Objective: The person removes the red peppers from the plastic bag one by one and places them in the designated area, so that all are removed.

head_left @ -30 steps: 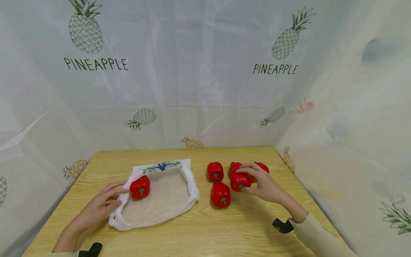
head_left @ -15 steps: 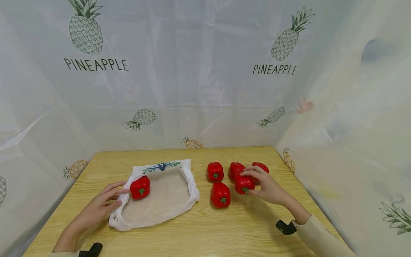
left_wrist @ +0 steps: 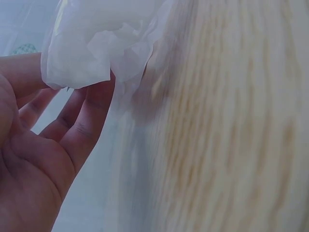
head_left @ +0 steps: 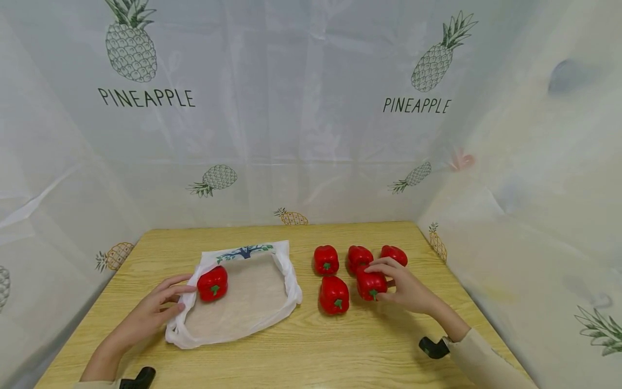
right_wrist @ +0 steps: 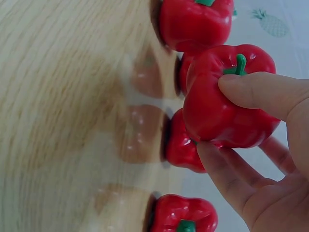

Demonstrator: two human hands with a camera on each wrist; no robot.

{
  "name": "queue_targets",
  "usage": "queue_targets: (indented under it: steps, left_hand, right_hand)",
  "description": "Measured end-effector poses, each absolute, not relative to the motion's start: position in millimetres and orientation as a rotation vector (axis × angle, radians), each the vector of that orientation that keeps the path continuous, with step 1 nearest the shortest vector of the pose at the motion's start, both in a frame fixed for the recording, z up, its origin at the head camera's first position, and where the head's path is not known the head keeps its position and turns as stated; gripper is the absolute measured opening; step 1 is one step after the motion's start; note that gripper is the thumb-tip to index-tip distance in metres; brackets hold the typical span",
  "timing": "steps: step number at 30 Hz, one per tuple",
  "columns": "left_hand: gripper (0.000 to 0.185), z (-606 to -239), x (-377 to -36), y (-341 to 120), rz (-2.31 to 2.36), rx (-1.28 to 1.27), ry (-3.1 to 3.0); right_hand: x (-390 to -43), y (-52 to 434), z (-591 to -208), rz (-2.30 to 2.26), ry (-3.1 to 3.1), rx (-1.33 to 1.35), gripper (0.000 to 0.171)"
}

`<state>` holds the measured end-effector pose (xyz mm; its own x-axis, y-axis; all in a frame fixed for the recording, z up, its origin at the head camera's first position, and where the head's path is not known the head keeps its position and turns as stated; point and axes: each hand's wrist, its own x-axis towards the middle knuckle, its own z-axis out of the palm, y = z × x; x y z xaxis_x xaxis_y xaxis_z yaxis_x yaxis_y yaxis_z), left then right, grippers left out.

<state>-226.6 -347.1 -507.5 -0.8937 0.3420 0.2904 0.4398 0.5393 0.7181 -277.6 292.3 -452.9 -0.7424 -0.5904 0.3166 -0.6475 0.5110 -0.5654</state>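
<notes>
One pepper [head_left: 212, 282] lies in the bag [head_left: 243, 302]; at 3 o'clock from the bag, five peppers [head_left: 333, 294] sit on the table [head_left: 311, 351].

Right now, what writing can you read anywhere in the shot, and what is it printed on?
"PINEAPPLE": on the curtain backdrop, upper left, under a pineapple drawing.
"PINEAPPLE": on the same backdrop, upper right, under another pineapple drawing.
The white bag carries only a tree picture, no readable text.
The red peppers and the table bear no writing.
</notes>
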Motion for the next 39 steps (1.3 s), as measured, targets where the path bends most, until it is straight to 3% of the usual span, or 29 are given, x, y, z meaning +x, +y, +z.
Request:
queue_targets:
  steps: [39]
  left_hand:
    - [0.036, -506, -224, -346, -1.262, -0.707, -2.619]
  right_hand:
    - [-285, 305, -479, 1.051, -2.654, 1.166, 0.056]
